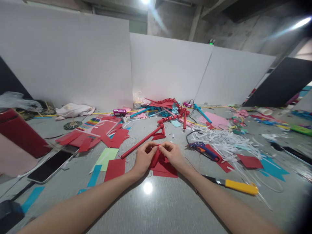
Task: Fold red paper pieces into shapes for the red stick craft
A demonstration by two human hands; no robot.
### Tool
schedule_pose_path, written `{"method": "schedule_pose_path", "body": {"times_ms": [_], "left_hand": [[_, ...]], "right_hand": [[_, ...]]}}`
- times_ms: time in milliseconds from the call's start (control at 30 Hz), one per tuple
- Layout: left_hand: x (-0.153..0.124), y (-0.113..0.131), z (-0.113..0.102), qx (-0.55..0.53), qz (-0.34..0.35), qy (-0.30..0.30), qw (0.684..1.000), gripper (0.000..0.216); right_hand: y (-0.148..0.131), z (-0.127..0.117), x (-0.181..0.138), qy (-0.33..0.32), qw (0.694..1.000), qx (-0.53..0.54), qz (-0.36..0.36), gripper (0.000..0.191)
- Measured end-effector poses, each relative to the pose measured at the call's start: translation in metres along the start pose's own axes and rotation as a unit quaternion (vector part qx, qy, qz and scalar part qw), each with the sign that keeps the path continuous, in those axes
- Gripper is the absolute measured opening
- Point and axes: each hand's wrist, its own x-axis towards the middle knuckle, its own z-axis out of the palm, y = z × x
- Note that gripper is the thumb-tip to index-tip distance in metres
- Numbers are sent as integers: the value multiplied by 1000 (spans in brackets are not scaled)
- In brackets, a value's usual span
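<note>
My left hand (144,158) and my right hand (172,155) meet at the middle of the grey table. Both pinch the top of a piece of red paper (158,158), thumbs and fingertips close together. Under it lies more flat red paper (166,173). Just beyond my fingers, a long rolled red paper tube (141,143) slants across the table, its far end by a folded red paper strip (159,136). Left of my left hand is a red paper square (114,169). My palms hide part of the held paper.
A yellow-handled knife (241,187) lies beside my right forearm, with a blue glue gun (203,150) farther off. White paper shreds (219,139) spread at right. A phone (52,165) and a red bottle (23,133) are at left. White panels (168,68) stand behind.
</note>
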Motion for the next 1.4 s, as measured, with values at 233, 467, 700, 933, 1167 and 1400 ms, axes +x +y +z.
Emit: {"method": "schedule_pose_path", "body": {"times_ms": [233,467,700,933,1167,1400], "left_hand": [[0,-2,-1,12,-10,29,999,22],[-1,-4,0,14,10,30,999,17],[0,-3,2,10,2,8,1000,16],[0,1,1,-14,-1,-2,1000,25],[2,-4,0,-25,-9,-10,1000,27],[4,-8,0,-13,-21,-26,999,30]], "right_hand": [[2,0,1,-6,1000,-16,-18,31],[3,0,1,-5,1000,-12,-17,32],[4,-1,0,-7,1000,-12,-15,31],[6,-2,1,7,1000,-15,-17,30],[4,-1,0,9,1000,-3,-22,28],[5,-1,1,14,1000,-7,-24,28]]}}
